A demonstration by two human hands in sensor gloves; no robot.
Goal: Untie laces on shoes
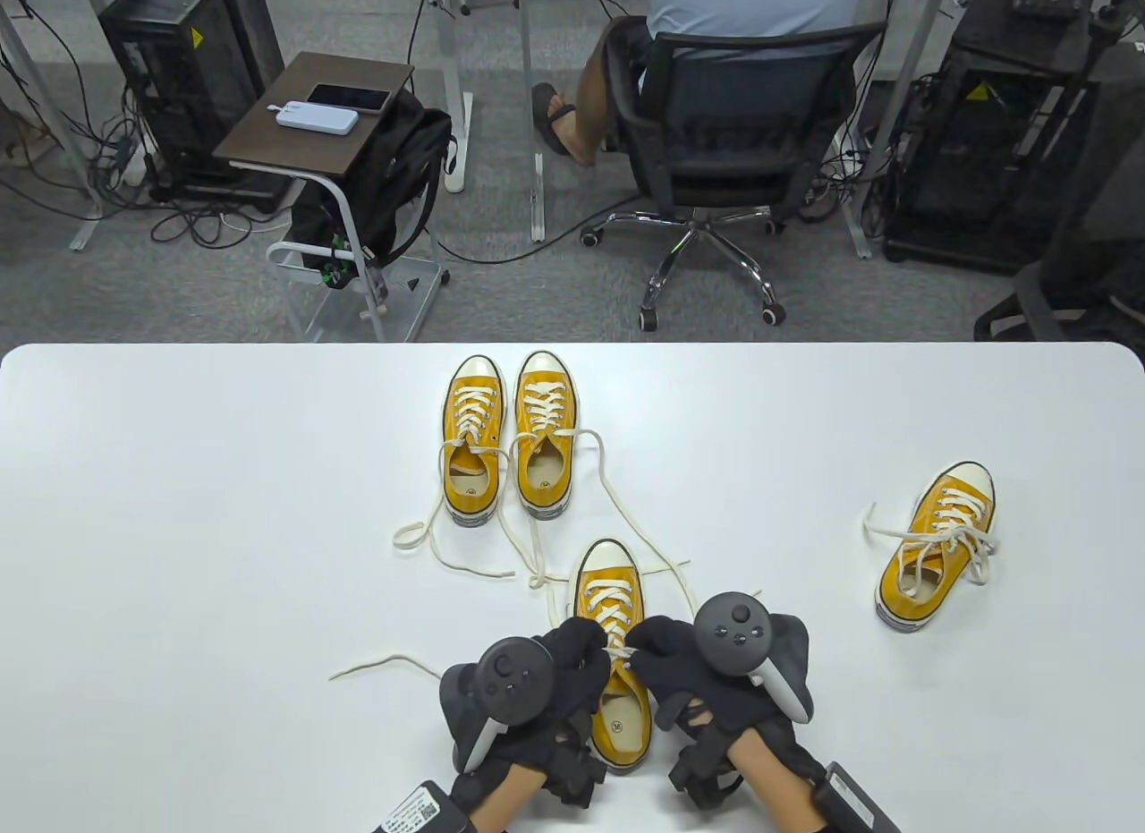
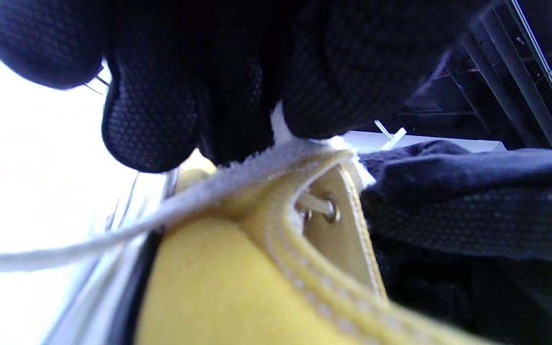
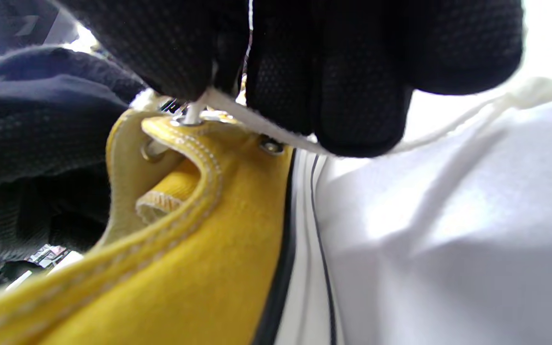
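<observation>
The left grip [image 1: 572, 654] and right grip [image 1: 648, 654] each pinch the white lace [image 3: 257, 125] at the top eyelets of the nearest yellow shoe [image 1: 615, 600], which stands at the near edge of the white counter [image 1: 179, 511]. Gloves and trackers hide its sides and lace ends. The insole stamp [image 1: 617, 726] is too small to read.

No legible text, brand or number found. A round printed mark sits on the insole of the nearest yellow shoe [image 1: 621, 724]; its characters cannot be read. Beyond the table [image 1: 179, 511], yellow triangular warning signs mark two black cabinets [image 1: 192, 38] [image 1: 982, 91].
</observation>
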